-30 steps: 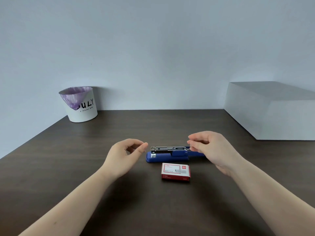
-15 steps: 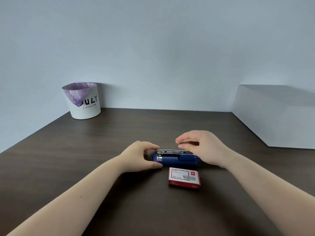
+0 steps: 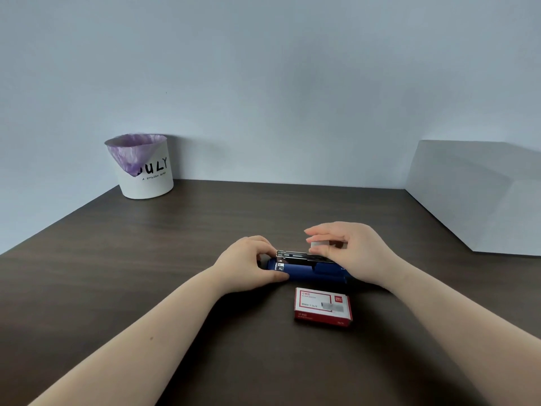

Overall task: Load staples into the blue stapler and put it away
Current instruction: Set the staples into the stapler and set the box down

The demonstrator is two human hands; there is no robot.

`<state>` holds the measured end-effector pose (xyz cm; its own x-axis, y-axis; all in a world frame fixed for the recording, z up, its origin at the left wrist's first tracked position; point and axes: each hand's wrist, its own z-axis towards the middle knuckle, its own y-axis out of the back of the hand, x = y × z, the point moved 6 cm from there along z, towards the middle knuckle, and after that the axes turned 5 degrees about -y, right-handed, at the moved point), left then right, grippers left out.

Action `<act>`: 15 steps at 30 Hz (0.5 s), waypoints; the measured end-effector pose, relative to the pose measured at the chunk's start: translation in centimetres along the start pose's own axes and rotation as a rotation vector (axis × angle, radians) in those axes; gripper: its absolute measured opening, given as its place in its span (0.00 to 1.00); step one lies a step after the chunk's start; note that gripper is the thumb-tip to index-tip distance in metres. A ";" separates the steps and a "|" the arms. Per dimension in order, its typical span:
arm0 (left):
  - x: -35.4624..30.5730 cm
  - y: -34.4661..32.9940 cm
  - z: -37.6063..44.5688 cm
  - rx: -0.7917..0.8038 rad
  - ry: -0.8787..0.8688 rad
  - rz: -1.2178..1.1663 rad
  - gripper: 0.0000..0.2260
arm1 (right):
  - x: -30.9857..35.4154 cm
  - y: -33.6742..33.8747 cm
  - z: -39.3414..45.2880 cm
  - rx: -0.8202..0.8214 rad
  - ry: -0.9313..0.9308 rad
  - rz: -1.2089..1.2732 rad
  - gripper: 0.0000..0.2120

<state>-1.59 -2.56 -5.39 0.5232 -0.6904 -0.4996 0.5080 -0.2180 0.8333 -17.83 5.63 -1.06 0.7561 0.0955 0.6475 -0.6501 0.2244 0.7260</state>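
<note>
The blue stapler (image 3: 310, 271) lies lengthwise on the dark wooden table (image 3: 146, 273), its metal staple channel exposed on top. My left hand (image 3: 248, 263) grips its left front end, thumb on the near side. My right hand (image 3: 351, 250) hovers over the channel's right part, thumb and fingers pinching a small pale strip, apparently staples (image 3: 317, 245), just above the metal rail. A red and white staple box (image 3: 322, 306) lies shut on the table just in front of the stapler.
A white bin (image 3: 143, 168) with a purple liner stands at the back left against the wall. A large white box (image 3: 480, 197) occupies the back right of the table.
My left hand closed in and took hold of the stapler's front end. My right hand moved left over the metal channel with the pale strip.
</note>
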 end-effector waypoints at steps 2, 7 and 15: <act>0.1 0.0 0.0 -0.011 0.004 -0.011 0.16 | -0.1 -0.3 -0.1 0.025 -0.012 0.004 0.15; 0.3 -0.3 -0.2 -0.024 0.011 -0.018 0.16 | -0.5 -0.7 -0.5 0.053 -0.008 -0.018 0.16; 0.1 -0.2 -0.4 -0.033 0.007 -0.025 0.15 | -1.1 -1.0 -0.1 0.052 -0.022 0.004 0.15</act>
<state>-1.31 -2.30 -5.73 0.5147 -0.6804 -0.5217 0.5433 -0.2119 0.8124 -17.97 5.36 -2.53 0.7521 0.0751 0.6548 -0.6565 0.1733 0.7342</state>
